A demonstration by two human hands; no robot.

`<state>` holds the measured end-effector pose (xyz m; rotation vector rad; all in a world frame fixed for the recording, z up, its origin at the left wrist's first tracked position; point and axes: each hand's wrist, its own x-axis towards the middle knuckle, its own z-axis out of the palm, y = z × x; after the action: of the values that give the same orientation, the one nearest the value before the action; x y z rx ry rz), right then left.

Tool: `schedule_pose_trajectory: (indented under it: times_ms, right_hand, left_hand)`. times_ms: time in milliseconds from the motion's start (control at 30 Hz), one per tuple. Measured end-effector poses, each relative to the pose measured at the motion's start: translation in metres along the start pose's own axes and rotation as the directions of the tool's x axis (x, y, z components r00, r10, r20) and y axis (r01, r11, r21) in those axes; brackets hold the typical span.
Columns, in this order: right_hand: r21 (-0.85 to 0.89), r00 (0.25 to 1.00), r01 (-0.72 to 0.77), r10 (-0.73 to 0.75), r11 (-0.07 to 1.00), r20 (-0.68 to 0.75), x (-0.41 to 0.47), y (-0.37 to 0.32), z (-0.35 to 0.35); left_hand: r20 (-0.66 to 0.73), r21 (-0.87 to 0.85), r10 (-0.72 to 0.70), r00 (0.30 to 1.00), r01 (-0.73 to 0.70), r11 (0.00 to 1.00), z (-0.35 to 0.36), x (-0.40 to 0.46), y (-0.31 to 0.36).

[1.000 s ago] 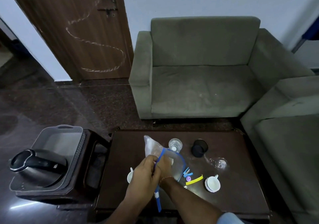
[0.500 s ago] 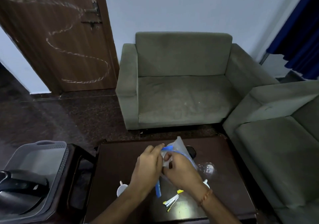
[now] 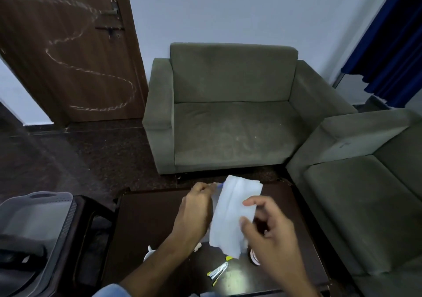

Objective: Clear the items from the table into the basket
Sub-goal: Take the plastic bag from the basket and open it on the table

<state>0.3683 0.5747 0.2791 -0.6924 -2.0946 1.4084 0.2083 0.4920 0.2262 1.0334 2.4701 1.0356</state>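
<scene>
Above the dark table (image 3: 146, 223) hangs a pale plastic zip bag (image 3: 230, 219) with a blue strip at its top. My left hand (image 3: 196, 210) grips the bag's top left corner. At the bag's right edge is my right hand (image 3: 269, 230), with thumb and forefinger spread in front of the plastic and no clear hold on it. The grey basket (image 3: 45, 207) stands on a dark stool to the left of the table. Small yellow and white pieces (image 3: 218, 271) lie near the table's front. A white cup (image 3: 148, 254) peeks out beside my left forearm.
A dark-handled kettle (image 3: 20, 254) lies in the basket. Another white cup (image 3: 255, 257) is partly hidden under my right hand. A green sofa (image 3: 230, 125) stands behind the table and a second one (image 3: 365, 193) to the right. A wooden door (image 3: 68, 49) is at the back left.
Both hands have raised the bag higher over the table, and it now hangs flat. My right hand has loosened from the bag's top. The view has tilted up and right.
</scene>
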Motion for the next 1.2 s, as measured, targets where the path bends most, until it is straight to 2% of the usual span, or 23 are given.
schedule_pose_trajectory:
  times_ms: [67,133,200,300,367,500,667,1000,1200]
  right_hand:
    - [0.174,0.996,-0.081,0.088,0.981,-0.03,0.01,0.011,-0.02]
    - [0.222,0.983,-0.152,0.17,0.963,-0.066,0.027,0.027,-0.036]
    - [0.185,0.968,-0.228,0.244,0.956,-0.066,0.049,0.052,-0.047]
    - [0.077,0.938,-0.346,0.343,0.935,0.052,0.083,0.102,-0.054]
    - [-0.065,0.905,-0.399,0.405,0.914,0.133,0.105,0.139,-0.055]
    - [-0.434,0.874,-0.339,0.451,0.834,0.182,0.147,0.199,-0.046]
    - [-0.634,0.777,-0.391,0.609,0.667,0.161,0.19,0.255,-0.019]
    - [-0.819,0.688,-0.27,0.696,0.506,0.203,0.222,0.32,0.01]
    - [-0.844,0.71,-0.25,0.683,0.474,0.173,0.225,0.352,0.026]
  left_hand:
    - [-0.061,0.053,0.098,0.993,-0.095,0.994,0.002,0.003,-0.003]
    - [-0.088,0.052,0.09,0.992,-0.086,0.995,0.002,0.006,-0.007]
    - [-0.118,0.06,0.05,0.992,-0.043,0.997,0.005,0.007,-0.015]
    - [-0.127,0.068,-0.018,0.992,0.026,0.997,0.008,0.003,-0.027]
    - [-0.144,0.078,-0.053,0.988,0.065,0.995,0.01,-0.003,-0.037]
    - [-0.186,0.106,-0.131,0.974,0.152,0.983,0.013,-0.019,-0.049]
    - [-0.268,0.109,-0.186,0.945,0.222,0.969,0.003,-0.038,-0.054]
    - [-0.387,0.053,-0.411,0.825,0.465,0.884,-0.014,-0.086,-0.053]
    - [-0.411,0.095,-0.438,0.799,0.516,0.851,-0.003,-0.106,-0.045]
